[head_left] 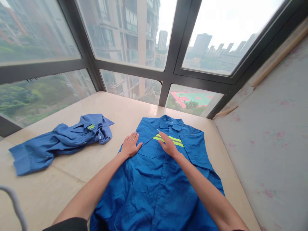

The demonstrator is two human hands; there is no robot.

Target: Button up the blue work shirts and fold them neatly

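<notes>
A blue work jacket (149, 186) with yellow-green reflective stripes lies front up on the pale sill, its collar toward the window. The sleeve on the left is folded in across the chest, and the other sleeve also lies over the front. My left hand (131, 145) rests flat on the jacket's left edge, fingers spread, with a ring on one finger. Over the stripes at the chest, my right hand (168, 144) lies with fingers stretched out, near the tip of the folded sleeve. Neither hand grips the cloth.
A second, paler blue garment (64, 138) with a small striped patch lies crumpled on the stone sill (127, 106) at left. Dark-framed windows (166, 77) border the back, a patterned wall (267, 144) the right. A grey curved tube (14, 202) shows at lower left.
</notes>
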